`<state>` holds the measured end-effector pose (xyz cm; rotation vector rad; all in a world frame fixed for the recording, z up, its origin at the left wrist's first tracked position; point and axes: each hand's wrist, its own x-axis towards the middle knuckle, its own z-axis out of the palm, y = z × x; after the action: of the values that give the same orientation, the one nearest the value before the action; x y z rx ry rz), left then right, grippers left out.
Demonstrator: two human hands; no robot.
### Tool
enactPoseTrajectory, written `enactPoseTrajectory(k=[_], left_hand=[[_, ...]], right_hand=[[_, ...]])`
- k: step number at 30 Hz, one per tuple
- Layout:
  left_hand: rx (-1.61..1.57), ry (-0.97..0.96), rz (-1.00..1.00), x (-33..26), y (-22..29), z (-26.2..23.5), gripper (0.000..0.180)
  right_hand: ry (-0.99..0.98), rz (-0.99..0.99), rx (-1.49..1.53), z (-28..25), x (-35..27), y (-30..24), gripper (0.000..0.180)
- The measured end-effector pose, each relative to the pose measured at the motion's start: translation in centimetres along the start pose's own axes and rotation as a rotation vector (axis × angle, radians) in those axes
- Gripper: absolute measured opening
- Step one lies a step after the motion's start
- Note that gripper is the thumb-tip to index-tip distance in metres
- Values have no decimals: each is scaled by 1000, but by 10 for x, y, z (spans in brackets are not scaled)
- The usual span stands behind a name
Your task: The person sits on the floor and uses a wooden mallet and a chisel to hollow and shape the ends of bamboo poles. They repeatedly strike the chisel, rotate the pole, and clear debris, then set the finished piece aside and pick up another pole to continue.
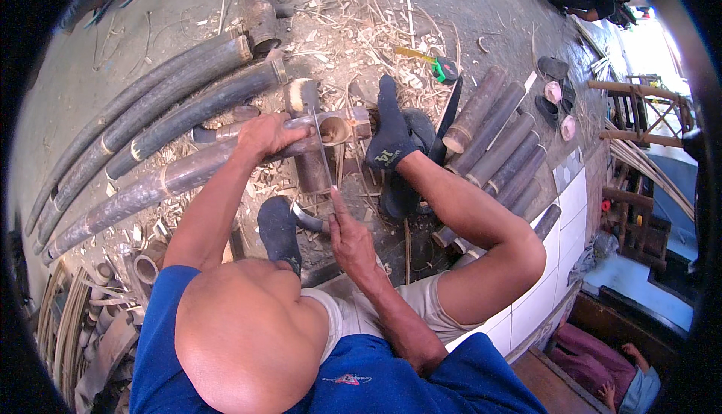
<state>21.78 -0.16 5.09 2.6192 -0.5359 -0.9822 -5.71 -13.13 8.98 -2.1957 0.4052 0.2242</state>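
A long brown bamboo pole (165,182) lies slantwise before me, across a short thick bamboo piece (312,172). Close to its right end a hollow, cup-like opening (335,130) shows pale inner wood. My left hand (263,136) presses on the pole left of this opening, fingers closed round it. In my right hand (352,245) is a long, narrow-bladed knife (326,154), its handle mostly hidden by my fingers. The forefinger stretches along toward the blade, which crosses the pole beside the opening. Next to the right hand lies a curved metal piece (307,218).
Dark curved bamboo poles (173,75) lie at the left; several cut lengths (500,139) rest at the right. Shavings (338,38) cover the floor. A green tape measure (444,70), sandals (555,94) and my socked feet (391,124) are near. Another person (602,369) is at lower right.
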Motion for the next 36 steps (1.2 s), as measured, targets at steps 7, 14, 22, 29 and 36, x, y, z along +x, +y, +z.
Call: enactPoseTrajectory(k=[7, 14, 22, 29, 36], left_hand=[[-53, 12, 6, 3, -3, 2, 89], [-12, 5, 63, 5, -7, 2, 90], [-3, 81, 169, -16, -4, 0, 88], [-33, -22, 200, -2, -13, -4, 94], [-127, -225, 184, 22, -21, -8, 98]], right_hand=[[14, -7, -61, 2, -3, -1, 71], [-33, 48, -27, -7, -1, -10, 71], [-28, 54, -53, -3, 15, -9, 69], [-10, 42, -21, -2, 11, -6, 61], [-15, 57, 10, 4, 10, -4, 63]])
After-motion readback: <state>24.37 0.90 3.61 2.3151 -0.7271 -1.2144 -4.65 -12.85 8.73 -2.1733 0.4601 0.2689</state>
